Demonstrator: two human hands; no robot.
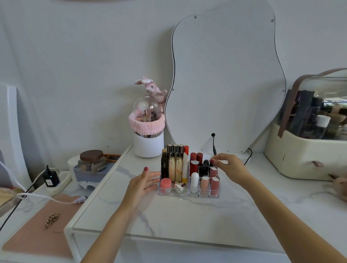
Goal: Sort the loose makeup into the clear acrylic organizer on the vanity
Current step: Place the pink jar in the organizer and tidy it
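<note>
I see the clear acrylic organizer (188, 190), packed with glossy lipstick tubes, sitting mid-vanity on the veined marble top (192, 216) before a wavy mirror (226, 79). My left hand (140, 185) lies flat-fingered against its left wall, holding nothing. My right hand (229, 166) pinches a dark tube (211, 163) at the back right compartments.

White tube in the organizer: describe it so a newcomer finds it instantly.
Below the wavy mirror, the clear organizer stands on the marble vanity top. The white tube stands upright in its front row, centre. Its neighbours are pink or red; only it is plain white with a rounded cap.
</note>
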